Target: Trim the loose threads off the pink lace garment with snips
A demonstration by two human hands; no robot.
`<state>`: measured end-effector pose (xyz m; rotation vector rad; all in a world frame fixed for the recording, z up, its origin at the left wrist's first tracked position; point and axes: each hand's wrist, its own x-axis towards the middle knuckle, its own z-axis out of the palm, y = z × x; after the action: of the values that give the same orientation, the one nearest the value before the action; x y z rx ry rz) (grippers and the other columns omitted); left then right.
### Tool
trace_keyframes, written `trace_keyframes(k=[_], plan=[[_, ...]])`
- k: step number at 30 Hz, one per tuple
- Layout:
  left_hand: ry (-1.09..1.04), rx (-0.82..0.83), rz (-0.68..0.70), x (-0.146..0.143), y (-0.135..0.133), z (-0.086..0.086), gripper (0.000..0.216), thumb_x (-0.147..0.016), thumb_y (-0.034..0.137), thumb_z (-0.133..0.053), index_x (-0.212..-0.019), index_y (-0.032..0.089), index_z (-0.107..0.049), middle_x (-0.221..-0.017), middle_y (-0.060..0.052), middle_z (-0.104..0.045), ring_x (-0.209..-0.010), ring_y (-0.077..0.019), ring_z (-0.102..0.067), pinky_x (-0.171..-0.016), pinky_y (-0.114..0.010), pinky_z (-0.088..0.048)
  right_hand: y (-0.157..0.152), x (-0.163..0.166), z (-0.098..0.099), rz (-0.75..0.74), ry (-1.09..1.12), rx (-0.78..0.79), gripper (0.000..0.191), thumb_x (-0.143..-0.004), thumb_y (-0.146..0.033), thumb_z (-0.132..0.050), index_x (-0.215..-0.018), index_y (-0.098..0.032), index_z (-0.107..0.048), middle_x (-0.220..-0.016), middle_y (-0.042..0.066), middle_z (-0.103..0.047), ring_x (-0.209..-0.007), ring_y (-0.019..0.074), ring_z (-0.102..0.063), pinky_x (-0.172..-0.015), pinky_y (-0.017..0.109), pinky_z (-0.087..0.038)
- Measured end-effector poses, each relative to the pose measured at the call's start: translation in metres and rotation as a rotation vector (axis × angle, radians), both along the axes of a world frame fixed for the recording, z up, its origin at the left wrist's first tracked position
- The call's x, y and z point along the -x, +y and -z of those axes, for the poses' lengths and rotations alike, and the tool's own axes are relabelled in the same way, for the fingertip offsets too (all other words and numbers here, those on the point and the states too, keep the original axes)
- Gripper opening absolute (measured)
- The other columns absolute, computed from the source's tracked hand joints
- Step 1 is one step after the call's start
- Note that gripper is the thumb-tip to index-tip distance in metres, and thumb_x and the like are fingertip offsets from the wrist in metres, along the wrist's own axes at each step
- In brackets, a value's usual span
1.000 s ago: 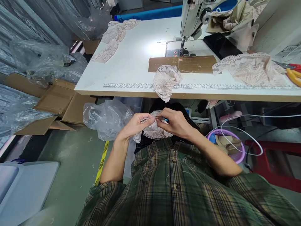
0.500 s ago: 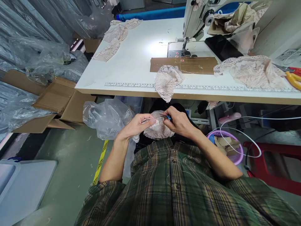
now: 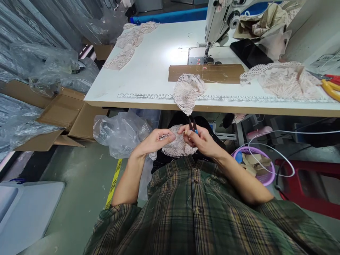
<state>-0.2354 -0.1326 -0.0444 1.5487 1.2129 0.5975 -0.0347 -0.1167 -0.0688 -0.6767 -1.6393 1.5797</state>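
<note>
My left hand (image 3: 155, 141) pinches the edge of a pale pink lace piece (image 3: 178, 146) that lies in my lap below the table edge. At the lace's right side, my right hand (image 3: 203, 141) grips small thread snips (image 3: 193, 125) with a blue handle. Their dark blades point up and away from the lace. Another lace piece (image 3: 187, 91) hangs over the front edge of the white sewing table (image 3: 148, 76), just above my hands.
A sewing machine (image 3: 220, 17) stands at the back of the table, a brown card strip (image 3: 209, 72) before it. More lace (image 3: 284, 78) and yellow-handled scissors (image 3: 330, 86) lie right. Plastic bags (image 3: 120, 132), cardboard boxes (image 3: 66, 113), a purple basket (image 3: 259, 166) and a red stool (image 3: 308, 184) crowd the floor.
My right hand has lifted off the lace and turned, so the snips now point upward instead of lying along the lace edge. The left hand has stayed in place.
</note>
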Motion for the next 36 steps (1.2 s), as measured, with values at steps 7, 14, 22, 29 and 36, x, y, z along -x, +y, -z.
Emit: trace_keyframes(k=[7, 14, 22, 29, 36], plan=[[0.0, -0.046, -0.249, 0.03, -0.004, 0.006, 0.04, -0.078, 0.055, -0.068, -0.076, 0.015, -0.066, -0.069, 0.0, -0.058, -0.062, -0.0109, -0.045, -0.057, -0.022, -0.032, 0.009, -0.062, 0.033, 0.225, -0.992, -0.432, 0.017, -0.087, -0.023, -0.044, -0.099, -0.015, -0.053, -0.076, 0.006, -0.06, -0.059, 0.0182, -0.051, -0.058, 0.029, -0.034], [-0.137, 0.071, -0.229, 0.012, -0.002, 0.012, 0.039, -0.075, 0.052, -0.073, -0.081, 0.013, -0.071, -0.073, -0.002, -0.063, -0.066, -0.0114, -0.051, -0.061, -0.022, -0.039, 0.027, -0.107, 0.052, 0.594, -0.977, -0.333, 0.032, -0.085, -0.049, -0.058, -0.087, -0.018, -0.064, -0.073, 0.005, -0.064, -0.057, 0.0174, -0.055, -0.055, 0.029, -0.037], [-0.083, 0.033, -0.181, 0.003, -0.001, 0.005, 0.034, -0.079, 0.048, -0.072, -0.083, 0.014, -0.072, -0.072, -0.001, -0.063, -0.065, -0.011, -0.049, -0.061, -0.023, -0.036, 0.022, -0.022, 0.023, 0.214, -0.29, -0.23, 0.033, -0.092, -0.044, -0.055, -0.096, -0.018, -0.074, -0.086, 0.005, -0.07, -0.078, 0.0169, -0.06, -0.074, 0.031, -0.047], [-0.119, 0.052, -0.16, 0.001, -0.003, 0.002, 0.032, -0.079, 0.047, -0.072, -0.081, 0.015, -0.072, -0.067, 0.001, -0.059, -0.062, -0.0101, -0.046, -0.061, -0.023, -0.035, 0.03, -0.002, 0.019, -0.034, -0.156, -0.25, 0.019, -0.088, -0.035, -0.062, -0.09, -0.018, -0.071, -0.089, 0.006, -0.065, -0.087, 0.0168, -0.059, -0.082, 0.033, -0.048], [-0.167, 0.079, -0.229, 0.008, -0.002, 0.01, 0.035, -0.077, 0.048, -0.075, -0.08, 0.014, -0.071, -0.071, -0.001, -0.061, -0.065, -0.0107, -0.049, -0.06, -0.022, -0.036, 0.028, -0.02, 0.023, 0.202, -0.055, -0.062, 0.033, -0.082, -0.05, -0.068, -0.076, -0.019, -0.06, -0.074, 0.001, -0.059, -0.065, 0.0123, -0.049, -0.062, 0.028, -0.041]])
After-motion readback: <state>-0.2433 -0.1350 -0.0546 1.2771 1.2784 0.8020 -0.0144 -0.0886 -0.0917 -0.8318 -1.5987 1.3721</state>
